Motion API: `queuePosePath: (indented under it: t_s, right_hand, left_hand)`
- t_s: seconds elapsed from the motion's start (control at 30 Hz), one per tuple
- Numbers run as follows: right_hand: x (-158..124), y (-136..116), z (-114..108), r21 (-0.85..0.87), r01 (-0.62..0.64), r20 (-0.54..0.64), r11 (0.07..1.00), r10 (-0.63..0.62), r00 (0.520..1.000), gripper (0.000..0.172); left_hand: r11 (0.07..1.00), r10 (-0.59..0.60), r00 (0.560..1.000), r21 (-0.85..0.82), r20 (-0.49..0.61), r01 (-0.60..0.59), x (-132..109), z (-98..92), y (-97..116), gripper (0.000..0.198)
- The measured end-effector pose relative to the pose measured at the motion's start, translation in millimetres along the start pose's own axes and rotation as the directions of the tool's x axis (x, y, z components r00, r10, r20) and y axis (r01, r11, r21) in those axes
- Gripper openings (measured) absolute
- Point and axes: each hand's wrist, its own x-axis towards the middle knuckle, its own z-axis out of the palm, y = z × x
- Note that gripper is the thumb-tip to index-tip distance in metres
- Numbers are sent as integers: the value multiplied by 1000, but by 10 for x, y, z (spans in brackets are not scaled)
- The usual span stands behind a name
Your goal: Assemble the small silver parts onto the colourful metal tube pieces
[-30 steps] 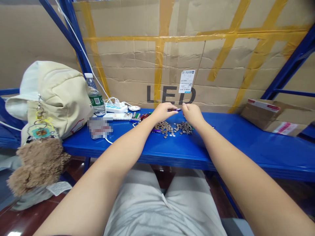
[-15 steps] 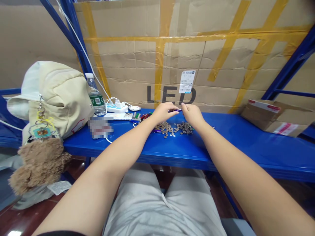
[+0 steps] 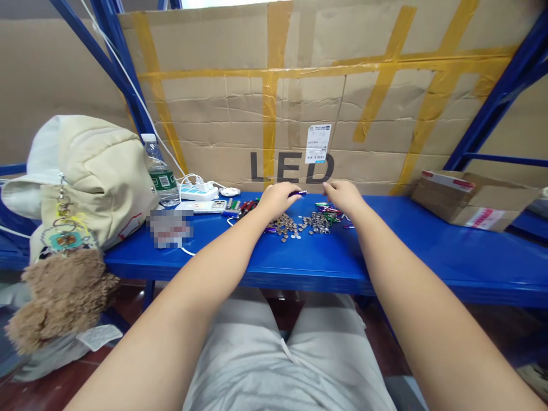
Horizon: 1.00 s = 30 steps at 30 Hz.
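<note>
My left hand (image 3: 277, 198) is closed around a small purple metal tube (image 3: 298, 193), whose silvery end points right. A short gap away, my right hand (image 3: 342, 196) has its fingers curled together over the bench; anything between them is too small to make out. Below and between the hands lie a pile of small round coin-like discs (image 3: 282, 225) and a heap of small metal clips (image 3: 320, 222). Shiny coloured pieces (image 3: 331, 211) lie beside the clips, near my right wrist. Red and green tubes (image 3: 247, 206) lie left of my left hand, partly hidden by it.
On the blue bench (image 3: 299, 260) stand a phone (image 3: 201, 206), a power strip (image 3: 199, 192), a water bottle (image 3: 162, 177) and a cream bag (image 3: 98, 182) at left. An opened cardboard box (image 3: 466, 200) sits at right. A large carton (image 3: 222, 125) rises behind.
My right hand has come away from the purple tube and moved right, uncovering the coloured pieces. The tube stays in my left hand. The view has shifted slightly.
</note>
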Motion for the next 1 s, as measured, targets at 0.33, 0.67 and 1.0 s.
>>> queuePosePath:
  t_s: [0.33,0.67,1.0]
  right_hand:
    - [44,307,37,-320,33,308,947,72,949,39]
    - [101,387,156,-208,177,317,962,-104,943,20]
    - [111,306,129,-310,78,289,947,16,957,6]
  left_hand:
    - [956,-121,990,-259,76,137,-9,-3,-80,26]
    - [958,-71,994,-273,85,92,-24,61,-127,21]
    - [965,-52,987,-247,151,89,-41,44,-105,21]
